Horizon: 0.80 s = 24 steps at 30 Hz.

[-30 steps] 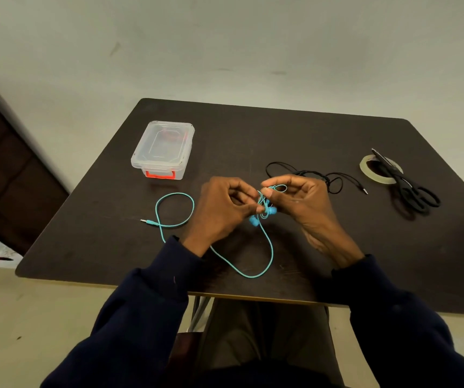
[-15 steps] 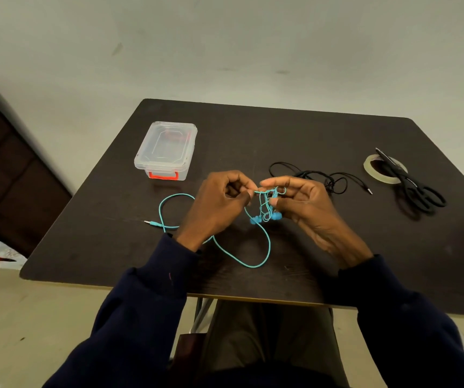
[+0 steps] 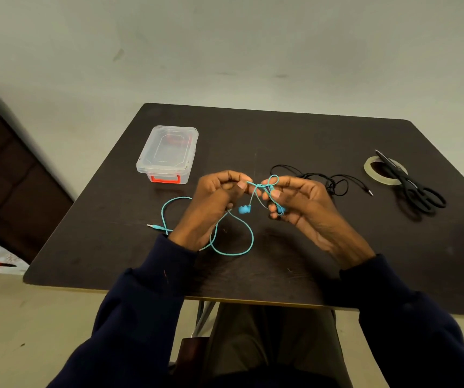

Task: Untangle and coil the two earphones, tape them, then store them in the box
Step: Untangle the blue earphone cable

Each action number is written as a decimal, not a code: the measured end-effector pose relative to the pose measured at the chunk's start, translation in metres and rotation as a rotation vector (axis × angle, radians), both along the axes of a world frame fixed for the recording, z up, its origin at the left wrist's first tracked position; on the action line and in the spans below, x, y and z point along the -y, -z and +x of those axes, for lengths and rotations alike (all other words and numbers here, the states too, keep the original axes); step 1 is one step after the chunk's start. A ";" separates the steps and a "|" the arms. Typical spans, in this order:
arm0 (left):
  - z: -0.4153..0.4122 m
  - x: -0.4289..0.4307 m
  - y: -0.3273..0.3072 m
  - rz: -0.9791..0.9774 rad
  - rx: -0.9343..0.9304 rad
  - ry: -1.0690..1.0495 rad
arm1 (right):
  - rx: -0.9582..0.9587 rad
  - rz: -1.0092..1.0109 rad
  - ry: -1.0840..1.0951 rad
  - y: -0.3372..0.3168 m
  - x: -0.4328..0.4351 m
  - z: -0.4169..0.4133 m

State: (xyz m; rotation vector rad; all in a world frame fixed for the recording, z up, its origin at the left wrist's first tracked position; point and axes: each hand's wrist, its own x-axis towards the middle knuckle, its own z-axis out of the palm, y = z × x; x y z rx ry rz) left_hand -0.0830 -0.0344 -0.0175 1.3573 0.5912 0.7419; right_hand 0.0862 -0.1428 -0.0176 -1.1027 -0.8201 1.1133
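Note:
Both hands hold the blue earphone (image 3: 249, 245) above the middle of the dark table (image 3: 295, 138). My left hand (image 3: 211, 203) pinches its cable at the left of a small knot. My right hand (image 3: 300, 203) pinches the knotted loops on the right, one earbud against its fingers. The other earbud hangs between the hands. The rest of the cable loops on the table, its plug at the left. The black earphone (image 3: 334, 183) lies tangled behind my right hand. A clear box (image 3: 167, 152) with a red latch, lid on, stands at the back left.
A roll of clear tape (image 3: 370, 170) lies at the right of the table with black scissors (image 3: 415, 189) resting across it. The table's front edge is near my lap. A dark cabinet (image 3: 9, 175) stands on the floor to the left.
My hands have drawn apart and risen a little, pulling the knot wider. One earbud now hangs free between them, and the table loop has shifted.

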 end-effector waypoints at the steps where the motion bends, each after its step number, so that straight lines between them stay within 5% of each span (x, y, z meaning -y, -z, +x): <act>1: 0.000 0.000 0.000 -0.051 0.008 0.026 | 0.014 -0.004 0.011 0.000 0.000 0.000; 6: 0.000 -0.001 0.001 -0.226 0.000 0.022 | 0.153 -0.002 0.069 0.003 -0.001 0.000; 11: 0.001 0.001 0.001 -0.128 -0.026 0.068 | 0.179 0.009 0.102 0.003 -0.002 -0.002; 24: -0.003 -0.004 0.008 -0.160 -0.011 0.040 | -0.063 -0.016 -0.034 0.002 0.005 0.005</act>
